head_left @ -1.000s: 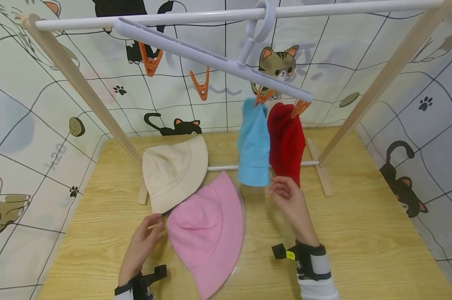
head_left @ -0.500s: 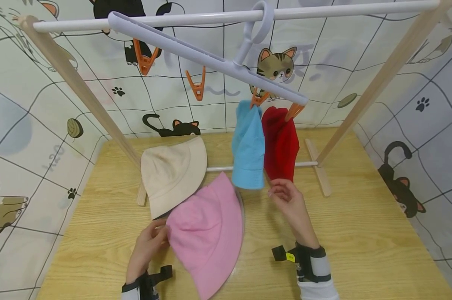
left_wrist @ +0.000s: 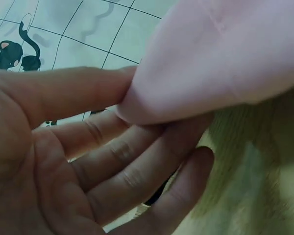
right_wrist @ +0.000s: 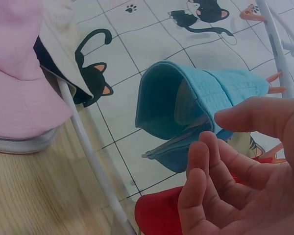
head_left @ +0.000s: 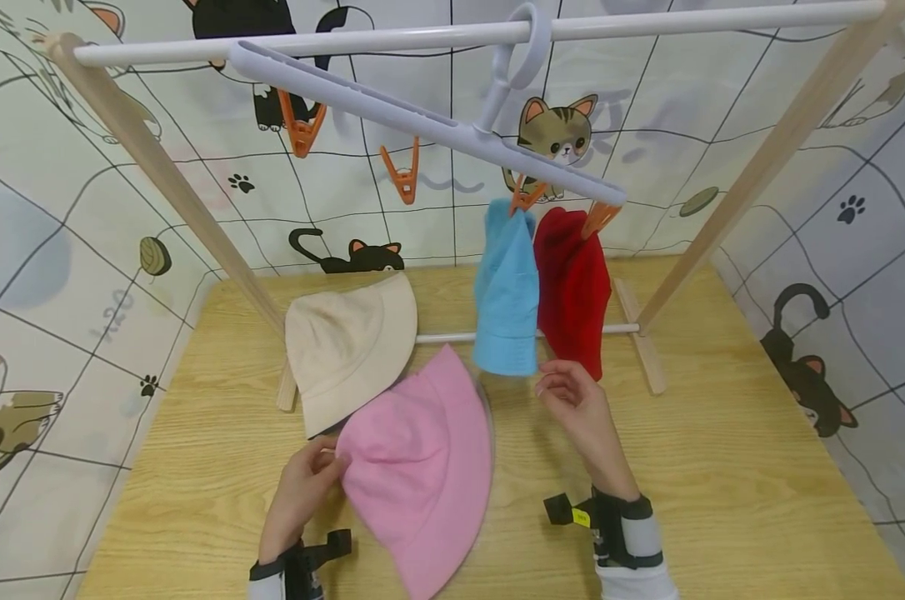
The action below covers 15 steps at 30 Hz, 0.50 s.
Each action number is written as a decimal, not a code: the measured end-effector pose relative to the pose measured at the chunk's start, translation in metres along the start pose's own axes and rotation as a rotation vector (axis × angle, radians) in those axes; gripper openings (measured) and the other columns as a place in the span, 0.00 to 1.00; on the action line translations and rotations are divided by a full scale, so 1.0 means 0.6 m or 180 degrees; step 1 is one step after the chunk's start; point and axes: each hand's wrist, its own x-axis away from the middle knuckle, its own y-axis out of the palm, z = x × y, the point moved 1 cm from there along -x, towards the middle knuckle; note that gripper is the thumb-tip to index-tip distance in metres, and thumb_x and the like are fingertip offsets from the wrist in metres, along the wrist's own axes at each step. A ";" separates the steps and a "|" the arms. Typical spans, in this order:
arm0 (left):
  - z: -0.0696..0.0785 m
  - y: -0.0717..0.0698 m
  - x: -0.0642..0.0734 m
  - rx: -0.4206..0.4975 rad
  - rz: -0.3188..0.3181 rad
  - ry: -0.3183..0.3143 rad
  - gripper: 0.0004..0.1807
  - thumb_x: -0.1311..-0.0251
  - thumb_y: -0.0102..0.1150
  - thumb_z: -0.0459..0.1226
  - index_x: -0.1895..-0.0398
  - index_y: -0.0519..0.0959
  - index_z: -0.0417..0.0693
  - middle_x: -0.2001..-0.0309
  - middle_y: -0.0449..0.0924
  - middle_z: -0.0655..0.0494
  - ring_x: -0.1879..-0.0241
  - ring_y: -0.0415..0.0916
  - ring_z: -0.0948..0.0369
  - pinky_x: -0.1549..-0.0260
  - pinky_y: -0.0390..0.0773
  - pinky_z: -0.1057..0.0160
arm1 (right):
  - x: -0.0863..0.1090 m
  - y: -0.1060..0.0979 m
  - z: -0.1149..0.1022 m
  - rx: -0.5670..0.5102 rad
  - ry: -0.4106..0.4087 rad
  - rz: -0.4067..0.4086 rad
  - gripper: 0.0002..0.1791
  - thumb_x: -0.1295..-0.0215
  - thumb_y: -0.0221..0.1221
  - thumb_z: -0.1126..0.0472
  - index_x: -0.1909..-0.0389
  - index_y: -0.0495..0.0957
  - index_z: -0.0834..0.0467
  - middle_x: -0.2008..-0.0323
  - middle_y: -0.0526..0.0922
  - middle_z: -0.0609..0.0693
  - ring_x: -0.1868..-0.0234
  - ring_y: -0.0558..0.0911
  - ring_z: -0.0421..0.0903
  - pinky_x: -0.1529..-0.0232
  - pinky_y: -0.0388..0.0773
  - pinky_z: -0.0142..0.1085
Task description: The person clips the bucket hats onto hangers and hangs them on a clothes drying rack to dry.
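A pink bucket hat [head_left: 415,467] lies on the wooden table, overlapping the edge of a cream bucket hat [head_left: 351,342]. My left hand [head_left: 298,492] pinches the pink hat's crown at its left side; in the left wrist view the thumb is on one side of the pink fabric [left_wrist: 210,58] and fingers are beneath. A light blue bucket hat [head_left: 507,292] and a red hat [head_left: 572,292] hang folded from orange clips. My right hand [head_left: 576,408] is just below them, fingers loosely curled, holding nothing; in the right wrist view the blue hat's opening [right_wrist: 161,103] is beyond the fingertips.
A pale lilac hanger [head_left: 422,125] hooks over the white rail [head_left: 422,35] of a wooden-legged rack, tilted down to the right. Two orange clips [head_left: 300,125] on its left hold nothing. A lower white bar [head_left: 445,337] crosses behind the hats. Cat-patterned sheeting [head_left: 437,225] surrounds the table.
My left hand has moved right, from beside the cream hat's edge to the pink hat's crown. The hanger and its hats swung slightly left and back. My right hand has dropped a little.
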 end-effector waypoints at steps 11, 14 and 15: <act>0.022 -0.001 -0.007 -0.0132 -0.0097 0.0373 0.06 0.39 0.61 0.29 0.59 0.79 0.41 0.68 0.83 0.47 0.69 0.78 0.57 0.72 0.71 0.64 | 0.004 0.001 -0.006 -0.0002 -0.0107 -0.0024 0.16 0.34 0.58 0.69 0.46 0.70 0.66 0.56 0.76 0.61 0.57 0.75 0.52 0.56 0.75 0.30; 0.028 -0.003 -0.008 -0.0133 -0.0135 0.0442 0.06 0.39 0.61 0.29 0.60 0.80 0.41 0.72 0.82 0.49 0.74 0.74 0.60 0.76 0.68 0.66 | 0.004 0.002 -0.007 0.0009 -0.0091 -0.0029 0.16 0.34 0.58 0.68 0.47 0.70 0.66 0.56 0.76 0.61 0.57 0.75 0.52 0.56 0.75 0.29; 0.030 -0.003 -0.008 -0.0137 -0.0146 0.0479 0.05 0.39 0.61 0.29 0.60 0.80 0.41 0.74 0.82 0.50 0.76 0.72 0.60 0.78 0.67 0.66 | 0.004 0.003 -0.007 0.0016 -0.0082 -0.0031 0.16 0.34 0.58 0.68 0.47 0.70 0.66 0.55 0.76 0.61 0.57 0.75 0.52 0.56 0.75 0.29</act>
